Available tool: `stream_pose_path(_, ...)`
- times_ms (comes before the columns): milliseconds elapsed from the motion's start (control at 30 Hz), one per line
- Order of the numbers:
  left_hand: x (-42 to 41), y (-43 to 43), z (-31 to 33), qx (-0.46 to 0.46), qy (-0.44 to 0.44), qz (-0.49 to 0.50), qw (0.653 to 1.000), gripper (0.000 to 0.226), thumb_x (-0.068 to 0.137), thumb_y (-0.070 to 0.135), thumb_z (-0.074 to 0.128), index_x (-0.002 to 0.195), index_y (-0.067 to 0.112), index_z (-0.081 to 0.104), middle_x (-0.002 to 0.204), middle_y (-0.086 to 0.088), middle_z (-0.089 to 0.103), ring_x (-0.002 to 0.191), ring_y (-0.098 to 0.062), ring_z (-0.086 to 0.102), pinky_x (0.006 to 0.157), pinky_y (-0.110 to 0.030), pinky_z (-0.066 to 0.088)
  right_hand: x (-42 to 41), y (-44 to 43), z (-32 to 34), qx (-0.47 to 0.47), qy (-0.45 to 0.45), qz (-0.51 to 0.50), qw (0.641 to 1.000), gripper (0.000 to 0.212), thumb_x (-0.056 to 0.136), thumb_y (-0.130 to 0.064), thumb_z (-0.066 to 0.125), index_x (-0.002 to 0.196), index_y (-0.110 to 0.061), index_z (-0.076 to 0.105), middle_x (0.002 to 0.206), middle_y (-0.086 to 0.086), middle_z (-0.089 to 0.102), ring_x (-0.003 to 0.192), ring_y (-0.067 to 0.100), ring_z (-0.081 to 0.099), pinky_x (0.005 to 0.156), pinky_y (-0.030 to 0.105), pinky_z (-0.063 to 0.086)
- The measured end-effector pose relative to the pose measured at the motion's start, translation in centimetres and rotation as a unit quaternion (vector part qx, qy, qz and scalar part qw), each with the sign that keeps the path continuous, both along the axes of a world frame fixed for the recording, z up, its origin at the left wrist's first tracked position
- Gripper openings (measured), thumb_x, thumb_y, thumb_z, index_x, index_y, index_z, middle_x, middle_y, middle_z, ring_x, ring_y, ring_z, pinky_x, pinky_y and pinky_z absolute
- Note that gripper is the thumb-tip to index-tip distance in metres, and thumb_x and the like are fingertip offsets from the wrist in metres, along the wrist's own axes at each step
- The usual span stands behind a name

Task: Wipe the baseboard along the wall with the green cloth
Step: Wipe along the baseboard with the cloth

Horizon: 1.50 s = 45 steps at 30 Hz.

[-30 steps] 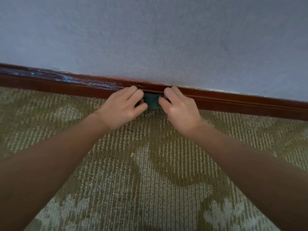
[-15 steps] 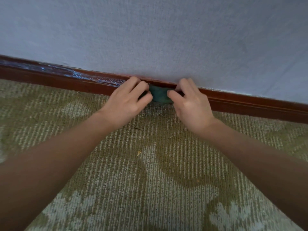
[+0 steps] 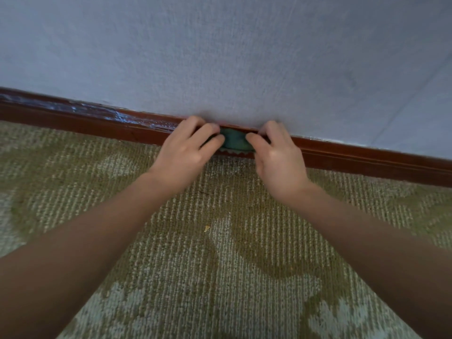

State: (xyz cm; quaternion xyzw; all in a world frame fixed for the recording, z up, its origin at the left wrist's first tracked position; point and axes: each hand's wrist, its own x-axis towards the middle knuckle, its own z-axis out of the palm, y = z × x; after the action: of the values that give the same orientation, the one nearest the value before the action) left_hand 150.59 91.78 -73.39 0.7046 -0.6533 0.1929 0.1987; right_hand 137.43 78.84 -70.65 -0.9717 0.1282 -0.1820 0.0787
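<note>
Green cloth (image 3: pixel 235 141) and both hands now further right along baseboard (image 3: pixel 367 160).

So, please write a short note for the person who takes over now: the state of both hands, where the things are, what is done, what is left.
Left hand: shut on the green cloth, pressing it to the baseboard.
Right hand: shut on the cloth's other end.
Cloth: bunched between both hands, against the baseboard under the wall, above the carpet.
Done: the stretch to the left looks wet and streaked, probably wiped.
Left: the stretch to the right looks dry; probably continue that way.
</note>
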Motion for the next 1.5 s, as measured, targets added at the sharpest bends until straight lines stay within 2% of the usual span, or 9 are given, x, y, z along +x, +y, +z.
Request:
stream_pose_path(133,0.3,0.6,-0.1,-0.021,0.014,0.023,0.999,0.017,0.079,-0.016,0.056,0.091,-0.013,0.067,0.094,-0.025,0.066,0.086,-0.031,0.042,0.073,-0.040,0.043,0.8,0.6,0.2,-0.009,0.024,0.009,1.000,0.036,0.054,0.021,0.072,0.087,0.008,0.066,0.079,0.023,0.057,0.074,0.036,0.057,0.041,0.025,0.038)
stream_pose_path(333,-1.0,-1.3,0.6,-0.019,-0.005,-0.014,1.000,0.021,0.086,-0.010,0.048,0.089,-0.012,0.068,0.092,-0.022,0.068,0.075,-0.032,0.062,0.068,-0.037,0.053,-0.9,-0.7,0.5,-0.023,0.035,-0.015,0.999,0.032,0.058,0.021,0.071,0.087,0.009,0.065,0.078,0.024,0.056,0.071,0.037,0.056,0.041,0.025,0.037)
stream_pose_path(567,0.0,0.4,-0.2,-0.020,0.000,0.034,0.999,0.019,0.083,-0.011,0.050,0.089,-0.012,0.068,0.090,-0.023,0.066,0.082,-0.031,0.049,0.075,-0.038,0.043,0.8,0.3,1.2,-0.029,0.063,0.013,0.998,0.029,0.051,0.019,0.075,0.076,0.007,0.066,0.074,0.023,0.055,0.070,0.035,0.057,0.045,0.022,0.028)
stream_pose_path(700,-0.4,-0.9,0.8,0.021,-0.073,-0.047,0.996,0.010,0.078,-0.013,0.057,0.079,-0.007,0.066,0.079,-0.020,0.063,0.071,-0.030,0.060,0.063,-0.037,0.050,-0.9,-0.6,1.1,-0.052,0.106,0.008,0.993,0.030,0.050,0.018,0.077,0.070,0.005,0.060,0.071,0.021,0.053,0.065,0.033,0.055,0.042,0.022,0.027)
stream_pose_path(833,0.9,0.2,1.1,0.070,-0.112,-0.083,0.988,0.015,0.078,-0.011,0.051,0.074,-0.002,0.062,0.072,-0.016,0.057,0.066,-0.027,0.056,0.058,-0.036,0.045,0.2,0.5,1.1,-0.046,0.115,0.031,0.992,0.035,0.043,0.019,0.077,0.066,0.002,0.056,0.070,0.022,0.052,0.062,0.032,0.054,0.044,0.021,0.023)
stream_pose_path(967,1.1,1.5,1.2,0.074,-0.110,-0.066,0.989,0.019,0.083,-0.011,0.048,0.073,-0.003,0.062,0.074,-0.019,0.058,0.066,-0.030,0.057,0.056,-0.037,0.045,-0.1,2.1,0.9,-0.001,0.099,0.026,0.995,0.033,0.049,0.020,0.074,0.073,0.004,0.059,0.073,0.023,0.052,0.068,0.034,0.054,0.040,0.022,0.025)
stream_pose_path(1067,0.7,2.5,1.7,0.066,-0.062,-0.055,0.994,0.012,0.078,-0.014,0.056,0.078,-0.006,0.065,0.083,-0.022,0.063,0.075,-0.035,0.060,0.061,-0.039,0.048,-1.0,3.0,1.4,0.041,0.098,0.007,0.994,0.030,0.059,0.020,0.071,0.084,0.005,0.062,0.081,0.023,0.053,0.076,0.037,0.053,0.035,0.030,0.041)
stream_pose_path(1200,0.0,3.7,3.0,0.071,0.034,-0.013,0.997,0.025,0.060,-0.020,0.072,0.082,-0.009,0.066,0.092,-0.026,0.063,0.082,-0.039,0.058,0.061,-0.041,0.050,-1.0,4.4,3.3,0.081,0.102,-0.042,0.991,0.027,0.073,0.014,0.063,0.098,0.004,0.063,0.096,0.021,0.054,0.091,0.034,0.051,0.049,0.043,0.051)
stream_pose_path(1500,-1.0,6.3,4.4,0.095,0.069,-0.024,0.993,0.036,0.058,-0.021,0.073,0.091,-0.009,0.066,0.097,-0.027,0.063,0.078,-0.041,0.059,0.061,-0.043,0.050,-1.6,6.3,5.5,0.049,0.169,-0.019,0.984,0.037,0.081,0.007,0.058,0.116,-0.003,0.054,0.106,0.018,0.049,0.096,0.030,0.046,0.054,0.033,0.045)
